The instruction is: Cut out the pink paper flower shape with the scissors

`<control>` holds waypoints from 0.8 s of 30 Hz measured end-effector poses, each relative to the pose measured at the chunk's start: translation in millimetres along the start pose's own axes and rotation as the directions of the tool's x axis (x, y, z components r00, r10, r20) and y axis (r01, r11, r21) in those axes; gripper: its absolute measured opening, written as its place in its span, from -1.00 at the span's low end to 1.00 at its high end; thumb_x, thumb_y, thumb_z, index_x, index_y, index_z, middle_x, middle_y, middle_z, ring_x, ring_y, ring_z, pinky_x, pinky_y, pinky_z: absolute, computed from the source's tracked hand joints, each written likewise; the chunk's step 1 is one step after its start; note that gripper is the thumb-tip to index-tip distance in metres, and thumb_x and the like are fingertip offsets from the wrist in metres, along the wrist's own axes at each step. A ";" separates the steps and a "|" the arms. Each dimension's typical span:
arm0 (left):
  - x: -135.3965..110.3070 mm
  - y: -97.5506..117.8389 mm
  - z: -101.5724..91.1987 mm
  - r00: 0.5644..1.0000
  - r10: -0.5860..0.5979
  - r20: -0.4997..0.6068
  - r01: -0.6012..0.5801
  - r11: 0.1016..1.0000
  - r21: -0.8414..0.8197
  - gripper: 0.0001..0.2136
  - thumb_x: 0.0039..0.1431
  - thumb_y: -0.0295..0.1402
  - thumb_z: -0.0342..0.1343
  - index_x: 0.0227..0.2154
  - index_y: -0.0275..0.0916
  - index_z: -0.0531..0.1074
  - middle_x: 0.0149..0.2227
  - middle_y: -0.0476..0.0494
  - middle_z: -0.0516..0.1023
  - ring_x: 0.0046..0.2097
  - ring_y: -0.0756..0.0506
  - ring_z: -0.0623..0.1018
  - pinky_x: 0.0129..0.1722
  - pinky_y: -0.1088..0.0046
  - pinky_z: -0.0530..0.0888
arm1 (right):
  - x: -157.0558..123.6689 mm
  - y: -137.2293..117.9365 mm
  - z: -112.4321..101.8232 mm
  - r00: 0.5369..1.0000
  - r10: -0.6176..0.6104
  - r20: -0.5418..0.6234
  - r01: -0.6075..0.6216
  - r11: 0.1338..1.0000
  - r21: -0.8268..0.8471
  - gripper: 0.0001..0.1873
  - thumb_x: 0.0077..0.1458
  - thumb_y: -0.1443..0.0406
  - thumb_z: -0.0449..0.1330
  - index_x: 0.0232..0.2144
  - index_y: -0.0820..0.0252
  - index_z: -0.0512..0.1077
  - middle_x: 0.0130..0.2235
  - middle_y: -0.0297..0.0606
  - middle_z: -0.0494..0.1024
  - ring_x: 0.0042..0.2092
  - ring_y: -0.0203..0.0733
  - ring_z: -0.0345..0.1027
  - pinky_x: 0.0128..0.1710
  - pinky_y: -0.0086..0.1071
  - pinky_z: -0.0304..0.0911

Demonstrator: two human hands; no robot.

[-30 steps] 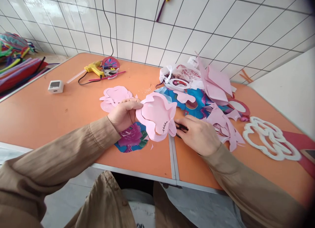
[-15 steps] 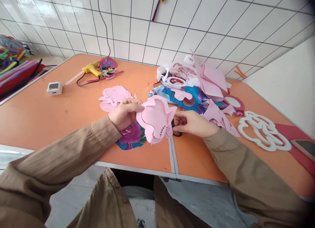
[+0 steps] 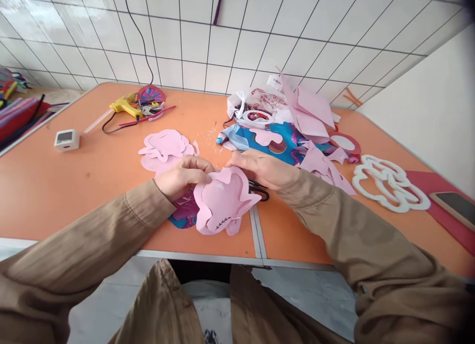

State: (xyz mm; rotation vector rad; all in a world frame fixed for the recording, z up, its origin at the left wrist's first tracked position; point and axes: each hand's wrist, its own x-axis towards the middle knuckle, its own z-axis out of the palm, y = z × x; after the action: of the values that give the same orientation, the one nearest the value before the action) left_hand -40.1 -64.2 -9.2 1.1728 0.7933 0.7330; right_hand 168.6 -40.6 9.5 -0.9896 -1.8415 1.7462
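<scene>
In my left hand [image 3: 184, 176] I pinch the upper left edge of a layered, wavy-edged pink sheet cutout [image 3: 218, 201], with a small dark leaf print near its lower edge. My right hand [image 3: 264, 169] is closed at its upper right edge, its fingertips partly hidden behind the sheet. Black scissors [image 3: 262, 191] show by their handle loops below the right hand; the blades are out of sight. Under the cutout, partly covered, lies a blue and purple floral piece [image 3: 182, 215]. More pink cutouts [image 3: 163, 145] are piled just beyond my left hand.
At the back left are a yellow glue gun [image 3: 125, 105] and a small white box [image 3: 67, 140]. Floral fabric [image 3: 282, 148], pink scraps [image 3: 322, 166] and folded pink sheets [image 3: 309, 114] heap at the back right. White cloud-shaped frames [image 3: 389, 185] and a phone-like dark object [image 3: 454, 208] lie right.
The pink cutout has come down toward me and tilted. My right hand has moved from its right side to its top edge, and the scissors' handles show more plainly.
</scene>
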 end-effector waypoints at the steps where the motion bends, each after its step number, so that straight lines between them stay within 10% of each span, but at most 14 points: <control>1: 0.7 0.1 -0.9 1.000 -0.016 -0.018 0.017 1.000 0.016 -0.89 -0.28 -0.37 0.21 -0.71 -0.32 0.45 -0.72 0.00 0.30 -0.66 0.07 0.25 -0.63 0.49 0.09 | 2.2 0.3 2.3 1.000 -0.014 0.000 0.014 1.000 -0.011 -0.43 0.05 -0.19 0.23 -0.61 0.15 0.35 -0.58 -0.37 0.35 -0.52 -0.32 0.22 -0.54 -0.38 0.17; 24: 3.5 -7.3 -3.6 0.989 0.019 -0.147 -0.033 0.995 -0.090 -0.70 -0.07 -0.19 0.40 -0.53 -0.34 0.50 -0.60 -0.07 0.48 -0.59 0.01 0.47 -0.57 0.49 0.47 | 2.5 7.8 -10.0 0.915 -0.361 -0.182 0.198 0.791 -0.579 -0.61 0.21 0.08 0.09 -0.59 0.10 0.36 -0.55 -0.35 0.31 -0.50 -0.28 0.12 -0.49 -0.32 0.05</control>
State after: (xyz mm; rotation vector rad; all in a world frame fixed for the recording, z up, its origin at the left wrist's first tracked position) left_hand -40.7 -61.2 -17.4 1.0563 0.8583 0.8760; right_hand 175.9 -32.2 2.8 -1.0261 -2.2033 0.8460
